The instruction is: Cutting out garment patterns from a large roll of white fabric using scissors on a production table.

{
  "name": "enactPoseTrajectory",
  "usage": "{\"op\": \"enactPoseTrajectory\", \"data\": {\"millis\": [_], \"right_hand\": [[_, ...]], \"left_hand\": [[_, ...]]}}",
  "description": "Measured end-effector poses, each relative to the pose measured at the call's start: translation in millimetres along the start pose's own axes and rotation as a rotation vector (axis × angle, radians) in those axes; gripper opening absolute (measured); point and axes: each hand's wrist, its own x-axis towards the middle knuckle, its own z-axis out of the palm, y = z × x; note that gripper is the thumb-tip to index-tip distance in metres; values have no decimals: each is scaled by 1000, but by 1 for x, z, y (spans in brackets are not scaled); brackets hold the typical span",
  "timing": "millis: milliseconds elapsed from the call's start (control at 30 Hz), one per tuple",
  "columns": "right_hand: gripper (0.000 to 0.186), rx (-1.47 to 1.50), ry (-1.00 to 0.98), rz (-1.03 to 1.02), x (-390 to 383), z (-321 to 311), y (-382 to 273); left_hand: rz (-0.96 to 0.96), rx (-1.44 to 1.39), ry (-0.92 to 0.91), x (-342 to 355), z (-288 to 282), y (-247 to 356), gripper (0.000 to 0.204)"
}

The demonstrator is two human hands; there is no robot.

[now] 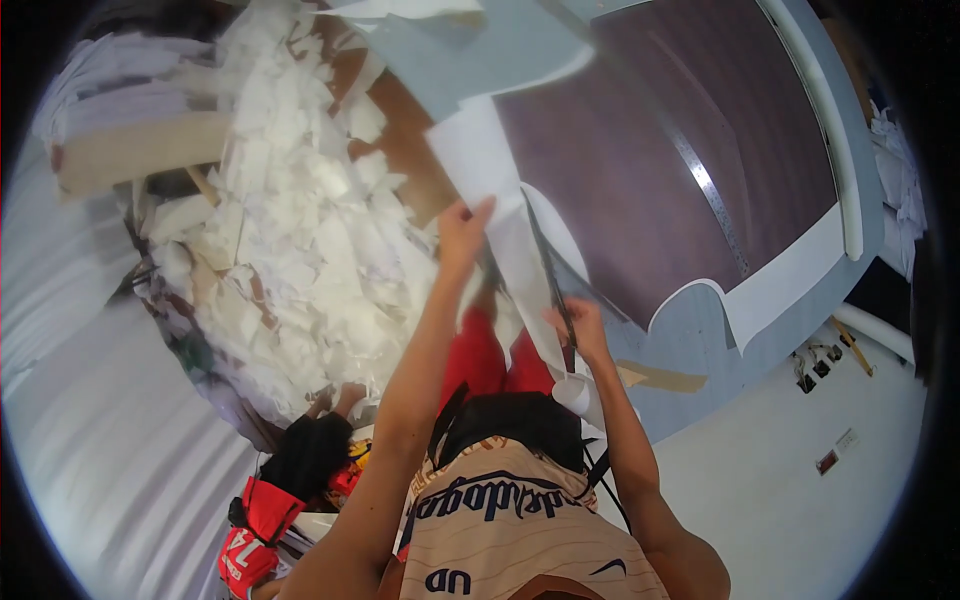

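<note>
My left hand [463, 232] is closed on the edge of a long white strip [515, 240], which looks like paper or thin film. My right hand [583, 328] grips a pair of scissors [551, 270] whose long dark blades point away from me, along the strip's right side. The strip runs beside a large dark brown sheet [620, 160] with white margins, lying on a blue-grey table [670, 405]. Near my right hand the strip's lower end curls into a roll [575, 393]. How far the blades are apart is hard to see.
A metal ruler [707, 185] lies across the brown sheet. A big heap of white scraps [300, 220] covers the floor on the left. A tan offcut [660, 377] rests at the table's near edge. Another person in red and black [270, 510] is at the lower left.
</note>
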Motion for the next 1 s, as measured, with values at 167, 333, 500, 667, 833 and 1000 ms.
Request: {"op": "enactPoseTrajectory", "data": {"millis": [167,333,500,667,833,1000], "right_hand": [[34,44,9,-17,8,21,-3],[37,-27,42,-54,18,19,-1],[40,-35,87,40,14,35,-21],[41,-44,101,-54,29,49,-37],[45,-126,151,-121,63,61,-63],[51,-56,110,-77,93,77,-96]], "left_hand": [[13,-77,8,23,-18,-29,31],[-78,-167,-120,30,-23,-25,34],[-95,-169,-147,36,-31,-28,37],[-145,-128,-196,40,-34,-26,37],[-146,-117,-217,40,-39,-19,37],[-48,-172,-178,45,-53,-20,30]]}}
